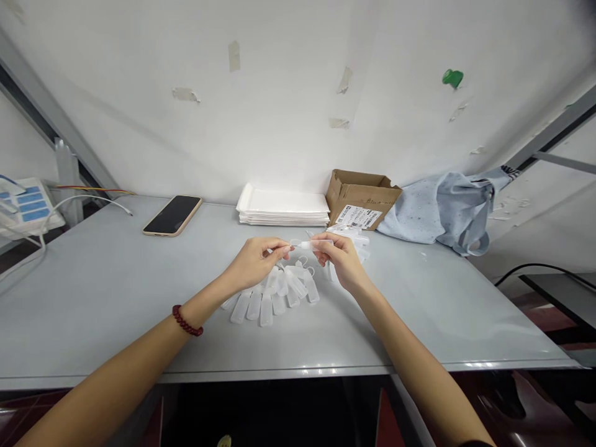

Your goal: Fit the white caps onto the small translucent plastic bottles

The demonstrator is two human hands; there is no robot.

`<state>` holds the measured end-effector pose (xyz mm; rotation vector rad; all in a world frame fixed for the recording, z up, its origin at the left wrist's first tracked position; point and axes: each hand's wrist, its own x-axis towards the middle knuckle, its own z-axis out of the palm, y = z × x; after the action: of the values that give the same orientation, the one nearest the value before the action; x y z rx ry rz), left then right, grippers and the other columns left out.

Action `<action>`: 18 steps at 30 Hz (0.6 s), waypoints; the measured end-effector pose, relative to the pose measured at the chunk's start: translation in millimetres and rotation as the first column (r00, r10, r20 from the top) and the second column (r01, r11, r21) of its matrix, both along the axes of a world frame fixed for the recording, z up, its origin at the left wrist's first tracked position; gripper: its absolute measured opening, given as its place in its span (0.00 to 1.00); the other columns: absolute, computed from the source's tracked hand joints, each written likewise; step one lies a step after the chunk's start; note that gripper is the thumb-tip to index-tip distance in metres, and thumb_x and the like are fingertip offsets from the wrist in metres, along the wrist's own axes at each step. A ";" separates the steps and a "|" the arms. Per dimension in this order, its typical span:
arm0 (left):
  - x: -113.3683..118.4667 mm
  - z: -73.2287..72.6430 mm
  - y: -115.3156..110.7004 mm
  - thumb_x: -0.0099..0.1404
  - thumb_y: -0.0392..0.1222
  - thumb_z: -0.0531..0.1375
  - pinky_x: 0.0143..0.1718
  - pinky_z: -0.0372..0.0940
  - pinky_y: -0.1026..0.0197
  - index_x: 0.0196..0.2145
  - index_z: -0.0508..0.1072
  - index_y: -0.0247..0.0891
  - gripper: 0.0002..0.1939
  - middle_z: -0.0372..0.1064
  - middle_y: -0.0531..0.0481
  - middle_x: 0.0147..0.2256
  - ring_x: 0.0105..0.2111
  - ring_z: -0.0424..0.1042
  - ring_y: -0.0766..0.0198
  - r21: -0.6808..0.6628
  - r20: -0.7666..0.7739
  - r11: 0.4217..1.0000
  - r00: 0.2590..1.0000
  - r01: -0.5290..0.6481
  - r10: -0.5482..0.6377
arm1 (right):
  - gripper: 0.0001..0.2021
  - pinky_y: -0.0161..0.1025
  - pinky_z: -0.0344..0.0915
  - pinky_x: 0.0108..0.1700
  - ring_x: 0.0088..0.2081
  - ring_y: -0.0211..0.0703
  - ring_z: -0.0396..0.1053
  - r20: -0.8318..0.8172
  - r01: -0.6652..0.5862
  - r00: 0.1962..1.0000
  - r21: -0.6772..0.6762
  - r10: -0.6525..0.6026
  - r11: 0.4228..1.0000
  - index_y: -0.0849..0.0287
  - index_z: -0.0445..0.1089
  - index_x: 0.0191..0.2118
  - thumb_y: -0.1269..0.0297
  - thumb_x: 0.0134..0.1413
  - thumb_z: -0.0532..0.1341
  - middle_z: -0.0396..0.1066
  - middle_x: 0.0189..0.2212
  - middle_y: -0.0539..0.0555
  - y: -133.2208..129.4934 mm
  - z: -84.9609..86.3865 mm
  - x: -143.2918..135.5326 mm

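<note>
My right hand (339, 257) is closed on a small translucent plastic bottle (314, 245), held sideways with its narrow end toward the left. My left hand (258, 261) pinches at that end, where a thin tip or strap shows; exactly what its fingertips hold is too small to tell. Below the hands, several similar bottles (266, 307) with looped straps lie fanned out on the grey table (139, 329). More of these bottles (361, 239) lie behind and beside my right hand, partly hidden by it.
At the back stand a stack of white padded envelopes (284, 205) and an open cardboard box (363, 195). Light blue cloth (437, 208) lies at the right. A phone (172, 216) rests back left, near a white cable (93, 197) and a power strip (30, 205).
</note>
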<state>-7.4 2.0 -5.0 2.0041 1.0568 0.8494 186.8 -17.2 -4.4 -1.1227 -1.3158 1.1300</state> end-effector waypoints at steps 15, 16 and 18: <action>0.0 -1.0 -0.5 0.65 0.46 0.52 0.32 0.62 0.63 0.28 0.75 0.37 0.16 0.75 0.49 0.33 0.34 0.71 0.61 0.026 -0.008 1.000 1.000 0.012 -0.012 | 0.08 0.34 0.53 0.24 0.21 0.33 0.53 -0.004 0.007 1.000 -0.004 -0.007 1.000 0.61 0.70 0.26 0.61 0.44 0.61 0.59 0.17 0.46 -0.3 0.1 -1.0; 0.0 -1.2 -0.4 0.65 0.46 0.52 0.32 0.62 0.63 0.29 0.75 0.37 0.16 0.75 0.49 0.33 0.34 0.71 0.61 0.028 -0.005 1.000 1.000 0.014 -0.014 | 0.08 0.34 0.52 0.24 0.20 0.33 0.53 -0.001 0.010 1.000 -0.005 -0.010 1.000 0.61 0.70 0.26 0.61 0.44 0.61 0.59 0.17 0.46 -0.2 0.0 -1.0; 0.1 -1.9 -0.3 0.65 0.46 0.52 0.32 0.62 0.63 0.28 0.75 0.37 0.15 0.75 0.49 0.33 0.34 0.71 0.61 0.033 -0.002 0.999 1.000 0.015 -0.015 | 0.08 0.34 0.52 0.24 0.20 0.33 0.53 0.007 0.017 1.000 -0.003 -0.017 1.000 0.61 0.70 0.25 0.61 0.44 0.61 0.59 0.16 0.46 0.0 -0.2 -1.0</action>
<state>-7.2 1.7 -6.9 2.0376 1.0343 0.8624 185.7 -17.2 -4.6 -1.1389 -1.3080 1.1175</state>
